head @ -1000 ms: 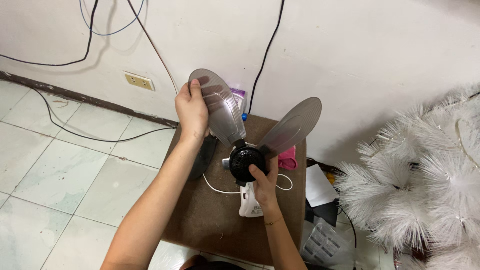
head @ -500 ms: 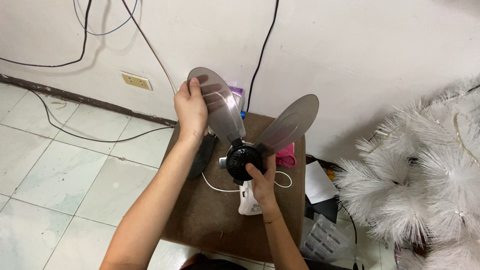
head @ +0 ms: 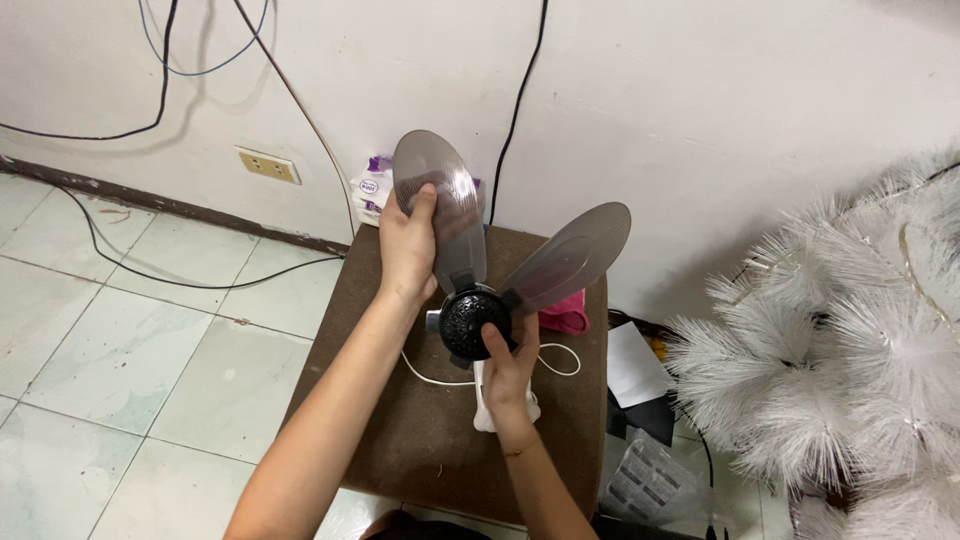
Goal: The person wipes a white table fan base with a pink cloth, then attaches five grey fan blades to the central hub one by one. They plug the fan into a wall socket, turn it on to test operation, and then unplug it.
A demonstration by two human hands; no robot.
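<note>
**Two hands on a fan with two grey blades showing**

Two bare hands hold one small fan (head: 480, 300) above a brown stool top (head: 400, 440). Two translucent grey blades are in view: one upright blade (head: 440, 205) and one slanting blade (head: 570, 255) reaching up to the right. Both meet at a single black round hub (head: 468, 318).

The left hand (head: 408, 250) grips the upright blade, its thumb laid flat on the blade's face and its other fingers wrapped behind the edge, mostly hidden. The right hand (head: 510, 370) closes on the hub from below, with its thumb pressed against the black front and the remaining fingers curled around the back.

One white cord (head: 555, 360) loops across the stool top, and one white base piece (head: 483, 405) lies under the right wrist. One pink cloth (head: 565, 315) sits at the stool's far edge. On the wall are one cream outlet (head: 268, 165) and several hanging cables. One white artificial tree (head: 850, 350) stands on the right.
</note>
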